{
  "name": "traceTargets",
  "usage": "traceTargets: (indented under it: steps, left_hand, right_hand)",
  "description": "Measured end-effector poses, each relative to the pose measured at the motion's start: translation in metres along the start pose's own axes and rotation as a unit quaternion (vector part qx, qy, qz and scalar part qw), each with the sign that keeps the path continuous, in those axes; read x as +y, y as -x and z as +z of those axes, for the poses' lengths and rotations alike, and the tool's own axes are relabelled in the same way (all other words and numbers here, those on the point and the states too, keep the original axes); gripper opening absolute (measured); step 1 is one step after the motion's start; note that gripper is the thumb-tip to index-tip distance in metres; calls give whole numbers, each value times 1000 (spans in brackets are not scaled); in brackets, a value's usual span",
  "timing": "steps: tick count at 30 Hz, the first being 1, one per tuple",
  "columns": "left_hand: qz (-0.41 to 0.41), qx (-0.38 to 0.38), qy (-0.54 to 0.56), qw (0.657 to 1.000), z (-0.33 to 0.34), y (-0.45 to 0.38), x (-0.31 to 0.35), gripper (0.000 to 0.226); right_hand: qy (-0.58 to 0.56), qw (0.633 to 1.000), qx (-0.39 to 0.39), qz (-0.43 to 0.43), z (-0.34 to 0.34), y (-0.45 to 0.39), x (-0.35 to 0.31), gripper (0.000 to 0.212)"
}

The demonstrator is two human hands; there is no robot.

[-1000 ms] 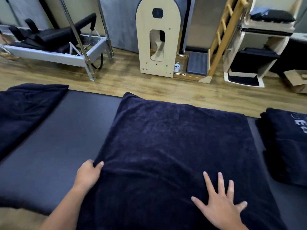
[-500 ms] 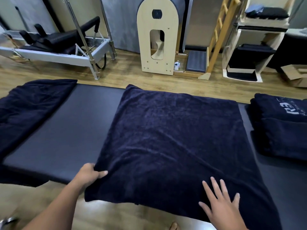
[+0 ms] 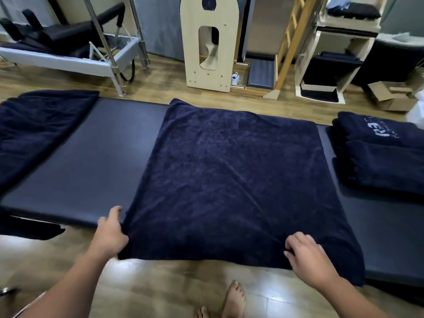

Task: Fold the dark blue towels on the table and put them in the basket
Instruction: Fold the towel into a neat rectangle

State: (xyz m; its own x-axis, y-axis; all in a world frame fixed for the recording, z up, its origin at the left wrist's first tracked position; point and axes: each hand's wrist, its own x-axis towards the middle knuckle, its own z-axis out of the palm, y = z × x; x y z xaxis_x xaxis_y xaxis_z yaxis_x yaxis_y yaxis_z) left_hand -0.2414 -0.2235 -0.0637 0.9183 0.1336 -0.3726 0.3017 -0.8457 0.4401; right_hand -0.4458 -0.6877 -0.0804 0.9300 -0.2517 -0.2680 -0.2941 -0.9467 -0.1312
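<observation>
So there's a big dark blue towel spread flat in the middle of a dark padded table, with its near edge hanging a bit over the table's front side. The left hand is at the towel's near-left corner, fingers curled in and pinching the edge of the cloth right where it drops off the table. The right hand is over on the near-right part of the same edge, fingers bent down into the fabric and gripping it, knuckles up. Off to the left another unfolded dark blue towel is draped over the table's end and spills down the side. On the right end sits a stack of folded towels, the top one showing white lettering I can't read properly. Bare feet on the wooden floor below. Behind the table there's a pilates reformer, a pale wooden arched unit and a cardboard box.
</observation>
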Motion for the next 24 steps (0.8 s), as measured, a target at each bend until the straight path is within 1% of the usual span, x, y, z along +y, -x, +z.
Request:
traceTargets:
  steps: [1,2,3,4,5,6,7,8,9,11,13,15,17,18,20,22,23,24]
  left_hand:
    - [45,27,-63,997,5,3,0,71]
    - [106,56,-123,985,12,7,2,72]
    - [181,74,-176,965,21,12,5,72]
    - [252,67,-221,940,30,16,9,73]
    - [322,48,-262,909,39,20,13,75]
    - [373,22,-295,879,48,26,18,78]
    - [398,2,-317,861,57,30,21,79]
    - [396,-9,-334,855,63,34,25,79]
    - [384,0,-342,857,68,34,28,76]
    - [365,20,-353,861,72,30,33,68]
    - [375,30,-376,847,70,24,34,58]
    - [402,25,-389,829,67,20,32,48]
    - [420,3,-391,819,64,16,29,46]
    - [418,-11,-387,822,60,15,30,48]
    - [413,-30,-351,840,53,7,32,59]
    - [412,-32,-305,858,39,2,42,71]
    - [404,-45,-268,873,33,-3,47,65]
    - [397,-46,-241,884,28,-10,52,50]
  right_hand:
    - [14,1000,2,22,0,5,2,19]
    - [26,998,2,52,1,11,4,29]
    - [29,996,-5,81,1,16,6,39]
    - [28,994,-11,104,2,21,8,44]
    - [26,992,-20,121,3,26,11,44]
    - [30,990,-24,135,4,30,14,42]
    - [46,988,-26,145,4,32,16,37]
    - [69,986,-26,150,3,34,15,33]
    - [89,985,-21,148,2,33,13,32]
    - [109,987,-17,118,1,26,7,38]
    - [114,987,-31,109,3,20,0,41]
    - [112,986,-43,119,4,16,-3,32]
    - [107,986,-47,118,2,13,-1,20]
    - [106,988,-46,107,-1,11,3,18]
    - [97,989,-66,85,-11,7,9,18]
    - [67,991,-69,91,-27,0,11,19]
    - [46,992,-51,104,-36,-4,10,19]
    - [29,992,-27,116,-43,-10,9,18]
